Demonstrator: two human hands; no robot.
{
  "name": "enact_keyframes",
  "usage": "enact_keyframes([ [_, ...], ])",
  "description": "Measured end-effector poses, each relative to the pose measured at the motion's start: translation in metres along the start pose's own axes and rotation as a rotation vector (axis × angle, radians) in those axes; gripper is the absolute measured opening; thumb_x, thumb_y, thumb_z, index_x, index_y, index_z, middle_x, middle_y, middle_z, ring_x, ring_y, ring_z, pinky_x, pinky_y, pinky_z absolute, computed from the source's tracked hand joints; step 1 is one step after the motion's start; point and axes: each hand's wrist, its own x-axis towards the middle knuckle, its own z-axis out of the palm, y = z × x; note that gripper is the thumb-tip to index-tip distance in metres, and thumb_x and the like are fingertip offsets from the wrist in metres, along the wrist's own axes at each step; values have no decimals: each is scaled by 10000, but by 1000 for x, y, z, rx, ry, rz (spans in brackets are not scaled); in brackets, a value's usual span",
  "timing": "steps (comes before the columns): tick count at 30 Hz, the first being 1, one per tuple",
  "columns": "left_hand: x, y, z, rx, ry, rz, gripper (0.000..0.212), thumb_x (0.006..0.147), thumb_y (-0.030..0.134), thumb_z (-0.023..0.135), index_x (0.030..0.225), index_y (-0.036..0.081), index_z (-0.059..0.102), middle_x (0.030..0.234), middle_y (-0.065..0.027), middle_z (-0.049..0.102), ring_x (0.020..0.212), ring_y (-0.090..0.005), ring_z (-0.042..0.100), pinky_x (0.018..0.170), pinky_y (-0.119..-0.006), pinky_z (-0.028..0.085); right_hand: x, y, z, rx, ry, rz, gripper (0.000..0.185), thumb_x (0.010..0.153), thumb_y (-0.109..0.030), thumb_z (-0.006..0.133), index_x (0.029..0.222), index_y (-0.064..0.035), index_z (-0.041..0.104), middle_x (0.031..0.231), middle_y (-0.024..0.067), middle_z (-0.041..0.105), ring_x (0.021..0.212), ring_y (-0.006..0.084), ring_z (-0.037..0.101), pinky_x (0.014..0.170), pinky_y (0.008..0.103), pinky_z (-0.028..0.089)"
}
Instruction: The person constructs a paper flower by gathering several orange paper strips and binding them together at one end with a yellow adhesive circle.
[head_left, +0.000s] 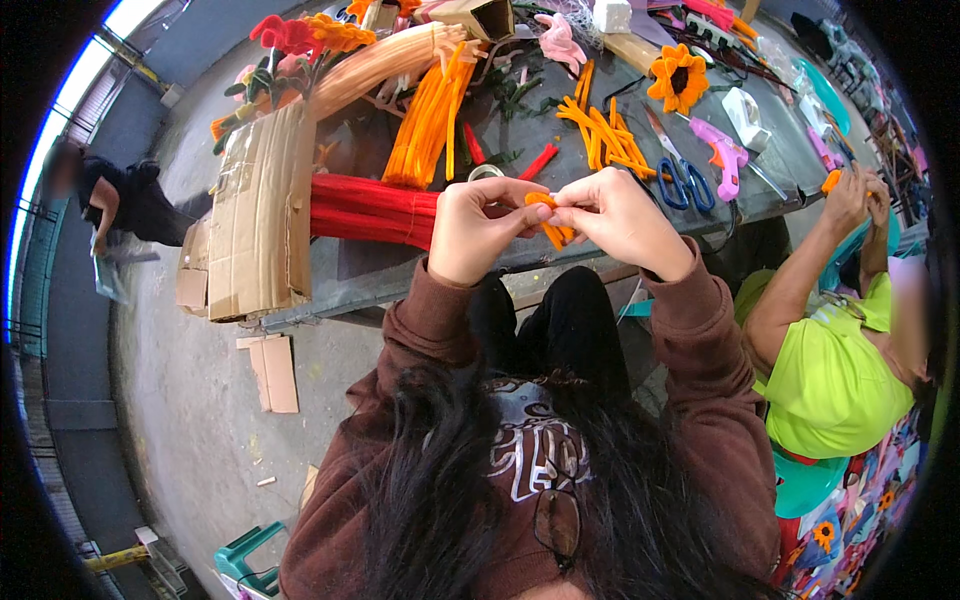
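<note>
Both my hands meet over the table's near edge. My left hand (480, 225) pinches a small bent piece of orange pipe cleaner (553, 225) between thumb and fingers. My right hand (619, 217) holds the same piece from the other side. Red pipe cleaners (367, 208) lie in a thick bundle beside my left hand, partly behind it. Beyond my hands lies a bundle of long orange pipe cleaners (427, 120), and shorter orange pieces (604, 135) lie loosely piled. Blue-handled scissors (681, 176) rest just past my right hand, near a pink glue gun (724, 154).
A cardboard box (259, 214) stands at the table's left edge, below fuzzy flowers (292, 37). An orange sunflower (678, 79) and a white tape dispenser (745, 118) lie at the back right. A co-worker in a lime shirt (832, 375) sits at right; another person (131, 191) is far left.
</note>
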Motion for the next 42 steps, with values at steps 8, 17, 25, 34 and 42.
enact_keyframes([
  [8,-4,-1,2,-78,-1,-21,171,760,89,654,866,-42,627,753,-62,626,622,-82,572,568,-193,477,0,-4,0,244,-79,123,166,771,-127,612,818,30,640,597,31,578,575,47,508,535,216,415],
  [17,0,8,-3,293,-134,7,211,831,174,571,855,-27,629,654,-50,606,569,-70,548,525,-209,445,0,-14,-9,-281,-110,-10,144,741,-92,602,819,27,623,594,117,578,550,93,510,537,278,414],
  [25,2,3,-6,376,-127,207,276,872,171,496,678,-20,543,543,-8,464,521,-60,423,481,-224,347,1,-10,1,180,-127,-41,190,839,-157,518,843,29,557,637,36,530,557,94,490,544,241,419],
  [34,-3,-1,-1,0,-26,149,258,906,174,445,717,16,522,627,38,429,563,-38,359,513,-181,283,-3,-9,-1,538,-207,128,410,903,-411,379,861,-26,514,629,-2,472,525,58,475,490,195,413],
  [42,-7,-9,27,-40,285,255,272,907,159,444,676,18,477,605,27,391,560,-37,355,500,-185,279,8,-8,26,616,456,-169,414,882,-404,440,1032,-19,467,667,-9,479,491,34,434,445,162,376],
])
